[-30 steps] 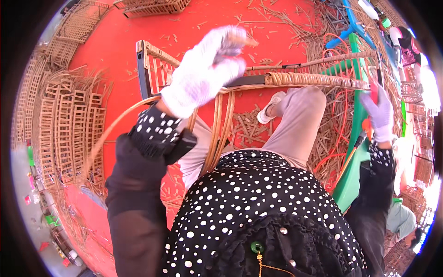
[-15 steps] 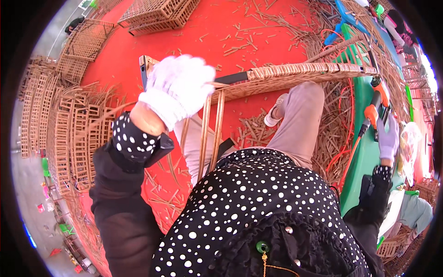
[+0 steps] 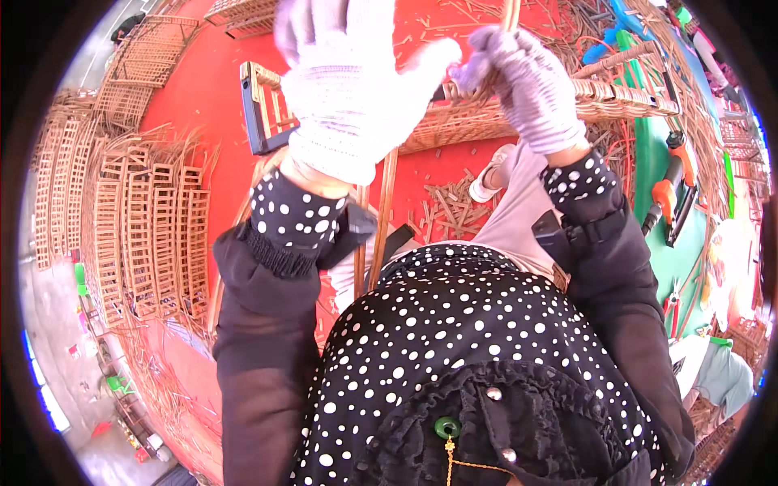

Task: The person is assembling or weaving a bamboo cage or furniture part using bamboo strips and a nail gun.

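Note:
A long woven wicker piece [image 3: 466, 125] on a dark metal frame lies across in front of me, above my knees. My left hand [image 3: 348, 101], in a white glove, is over its left part with fingers spread and thumb out, covering much of the frame there. The black-wrapped frame end [image 3: 258, 105] shows left of that hand. Closer to the middle, my gloved right hand [image 3: 531, 93] is closed around thin brown weaving strips [image 3: 510, 12], which stick up past its fingers. More strips [image 3: 385, 211] hang down below my left hand toward my lap.
An orange and black staple gun [image 3: 674, 190] lies on a green board [image 3: 648, 154] at the right, with red-handled pliers [image 3: 673, 306] nearer me. Slatted wicker panels [image 3: 146, 235] stand stacked at the left. Strip offcuts [image 3: 454, 211] litter the red floor [image 3: 182, 105].
My right hand has left the staple gun on the right and come to the middle, where it grips the strips. My left hand has moved up and right, its fingers spreading.

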`<action>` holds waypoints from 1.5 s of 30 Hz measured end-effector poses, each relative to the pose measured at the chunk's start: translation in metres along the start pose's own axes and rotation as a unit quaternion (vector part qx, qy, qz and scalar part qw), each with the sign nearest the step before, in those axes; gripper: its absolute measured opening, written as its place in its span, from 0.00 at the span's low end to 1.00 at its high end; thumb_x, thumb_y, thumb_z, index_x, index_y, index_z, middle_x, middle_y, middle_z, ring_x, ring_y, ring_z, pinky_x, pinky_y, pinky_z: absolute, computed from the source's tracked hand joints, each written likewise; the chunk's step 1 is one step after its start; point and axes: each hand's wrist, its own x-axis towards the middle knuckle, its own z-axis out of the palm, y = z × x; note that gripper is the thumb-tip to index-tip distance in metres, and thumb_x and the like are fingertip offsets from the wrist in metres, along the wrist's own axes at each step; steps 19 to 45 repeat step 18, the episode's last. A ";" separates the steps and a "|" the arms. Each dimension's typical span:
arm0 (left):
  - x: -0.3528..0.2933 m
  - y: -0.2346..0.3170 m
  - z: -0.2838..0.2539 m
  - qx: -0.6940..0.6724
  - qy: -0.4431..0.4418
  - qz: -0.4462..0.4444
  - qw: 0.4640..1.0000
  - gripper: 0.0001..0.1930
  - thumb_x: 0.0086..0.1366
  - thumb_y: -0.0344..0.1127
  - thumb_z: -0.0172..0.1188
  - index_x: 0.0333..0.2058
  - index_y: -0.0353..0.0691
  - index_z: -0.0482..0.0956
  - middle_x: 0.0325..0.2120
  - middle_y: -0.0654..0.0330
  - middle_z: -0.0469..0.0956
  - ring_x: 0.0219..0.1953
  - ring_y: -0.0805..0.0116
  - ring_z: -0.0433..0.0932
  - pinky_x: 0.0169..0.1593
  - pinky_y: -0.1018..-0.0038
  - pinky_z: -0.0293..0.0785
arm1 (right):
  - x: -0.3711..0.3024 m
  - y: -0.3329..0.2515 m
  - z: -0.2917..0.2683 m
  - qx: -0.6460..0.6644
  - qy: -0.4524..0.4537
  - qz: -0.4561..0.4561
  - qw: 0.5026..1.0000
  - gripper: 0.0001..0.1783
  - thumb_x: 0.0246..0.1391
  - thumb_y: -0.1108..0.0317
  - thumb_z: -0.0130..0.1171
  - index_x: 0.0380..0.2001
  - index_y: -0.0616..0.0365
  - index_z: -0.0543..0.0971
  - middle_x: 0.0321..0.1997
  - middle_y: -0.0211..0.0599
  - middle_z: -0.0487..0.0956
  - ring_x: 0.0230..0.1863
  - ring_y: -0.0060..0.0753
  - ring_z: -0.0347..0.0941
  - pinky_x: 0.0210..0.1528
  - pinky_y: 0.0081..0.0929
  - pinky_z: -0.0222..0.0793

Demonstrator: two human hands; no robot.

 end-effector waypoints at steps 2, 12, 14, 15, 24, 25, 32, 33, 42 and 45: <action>-0.022 -0.003 0.012 -0.025 -0.144 0.006 0.989 0.21 0.49 0.49 0.61 0.37 0.42 0.74 0.36 0.57 0.74 0.42 0.59 0.72 0.46 0.66 0.68 | 0.015 0.007 -0.004 0.092 0.016 0.018 0.995 0.15 0.60 0.59 0.43 0.25 0.58 0.69 0.17 0.28 0.66 0.21 0.29 0.66 0.39 0.38 0.67; -0.022 -0.001 0.027 -0.056 -0.509 -0.072 0.856 0.26 0.48 0.62 0.58 0.31 0.42 0.75 0.27 0.55 0.77 0.33 0.56 0.77 0.37 0.63 0.72 | 0.001 -0.011 0.005 0.212 -0.008 0.085 0.974 0.21 0.55 0.62 0.44 0.10 0.49 0.54 0.08 0.26 0.50 0.10 0.28 0.49 0.21 0.33 0.62; -0.034 0.000 0.028 -0.060 -0.462 -0.082 0.881 0.25 0.45 0.61 0.60 0.29 0.44 0.76 0.25 0.55 0.77 0.30 0.57 0.78 0.35 0.63 0.73 | -0.005 -0.019 0.035 0.156 0.074 0.110 0.979 0.21 0.55 0.62 0.44 0.11 0.49 0.55 0.08 0.26 0.50 0.10 0.28 0.50 0.17 0.33 0.61; -0.033 0.001 0.025 -0.042 -0.467 -0.089 0.879 0.26 0.45 0.62 0.60 0.30 0.44 0.76 0.26 0.55 0.77 0.31 0.57 0.78 0.36 0.63 0.73 | -0.007 -0.019 0.037 0.173 0.041 0.109 0.978 0.21 0.56 0.62 0.44 0.11 0.49 0.55 0.08 0.27 0.50 0.09 0.28 0.51 0.16 0.33 0.60; -0.033 0.000 0.018 -0.052 -0.487 -0.102 0.866 0.26 0.48 0.62 0.58 0.35 0.45 0.74 0.31 0.55 0.77 0.37 0.58 0.77 0.41 0.64 0.73 | -0.012 -0.034 0.024 0.175 -0.044 0.147 0.972 0.22 0.57 0.59 0.43 0.11 0.48 0.55 0.08 0.26 0.51 0.09 0.27 0.54 0.21 0.30 0.67; -0.033 0.000 0.018 -0.052 -0.487 -0.102 0.866 0.26 0.48 0.62 0.58 0.35 0.45 0.74 0.31 0.55 0.77 0.37 0.58 0.77 0.41 0.64 0.73 | -0.012 -0.034 0.024 0.175 -0.044 0.147 0.972 0.22 0.57 0.59 0.43 0.11 0.48 0.55 0.08 0.26 0.51 0.09 0.27 0.54 0.21 0.30 0.67; -0.033 0.000 0.018 -0.052 -0.487 -0.102 0.866 0.26 0.48 0.62 0.58 0.35 0.45 0.74 0.31 0.55 0.77 0.37 0.58 0.77 0.41 0.64 0.73 | -0.012 -0.034 0.024 0.175 -0.044 0.147 0.972 0.22 0.57 0.59 0.43 0.11 0.48 0.55 0.08 0.26 0.51 0.09 0.27 0.54 0.21 0.30 0.67; -0.033 0.000 0.018 -0.052 -0.487 -0.102 0.866 0.26 0.48 0.62 0.58 0.35 0.45 0.74 0.31 0.55 0.77 0.37 0.58 0.77 0.41 0.64 0.73 | -0.012 -0.034 0.024 0.175 -0.044 0.147 0.972 0.22 0.57 0.59 0.43 0.11 0.48 0.55 0.08 0.26 0.51 0.09 0.27 0.54 0.21 0.30 0.67; -0.033 0.000 0.018 -0.052 -0.487 -0.102 0.866 0.26 0.48 0.62 0.58 0.35 0.45 0.74 0.31 0.55 0.77 0.37 0.58 0.77 0.41 0.64 0.73 | -0.012 -0.034 0.024 0.175 -0.044 0.147 0.972 0.22 0.57 0.59 0.43 0.11 0.48 0.55 0.08 0.26 0.51 0.09 0.27 0.54 0.21 0.30 0.67; -0.033 0.000 0.018 -0.052 -0.487 -0.102 0.866 0.26 0.48 0.62 0.58 0.35 0.45 0.74 0.31 0.55 0.77 0.37 0.58 0.77 0.41 0.64 0.73 | -0.012 -0.034 0.024 0.175 -0.044 0.147 0.972 0.22 0.57 0.59 0.43 0.11 0.48 0.55 0.08 0.26 0.51 0.09 0.27 0.54 0.21 0.30 0.67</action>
